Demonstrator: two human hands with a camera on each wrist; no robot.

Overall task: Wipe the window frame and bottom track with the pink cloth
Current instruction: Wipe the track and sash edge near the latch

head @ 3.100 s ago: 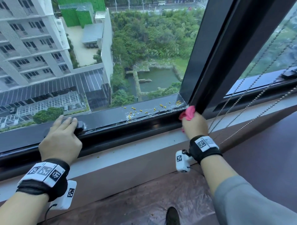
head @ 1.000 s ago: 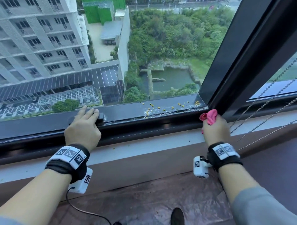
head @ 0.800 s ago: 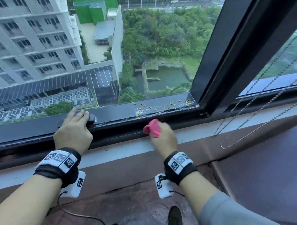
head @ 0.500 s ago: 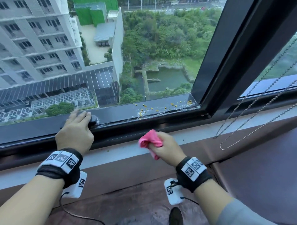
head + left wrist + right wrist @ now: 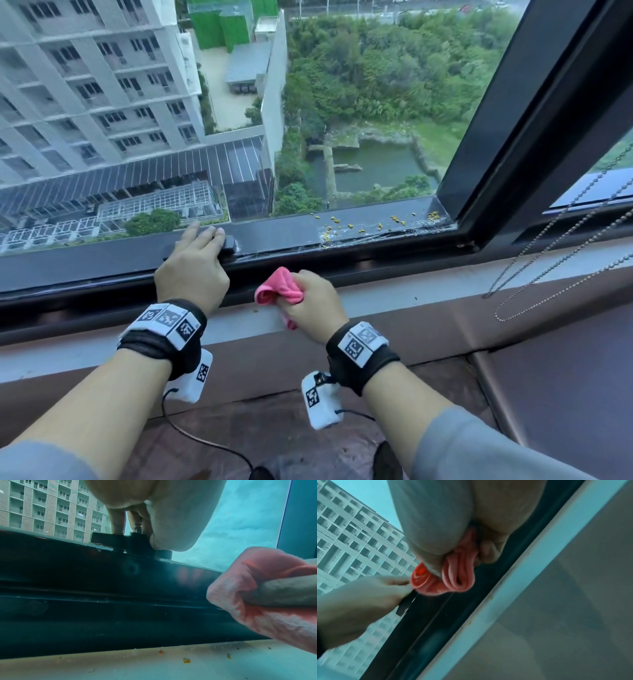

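Your head camera looks down at the dark window frame [image 5: 308, 263] from above, while both wrist cameras look up at it from very close.

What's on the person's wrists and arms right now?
Each wrist wears a black strap topped with white blocks printed with square black codes. A white camera box hangs under each wrist, trailing a thin black cable. Grey sleeves cover the upper forearms.

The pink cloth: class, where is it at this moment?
In the head view the pink cloth sits low and centre, bunched in the right hand at the dark bottom track, just right of the left hand.
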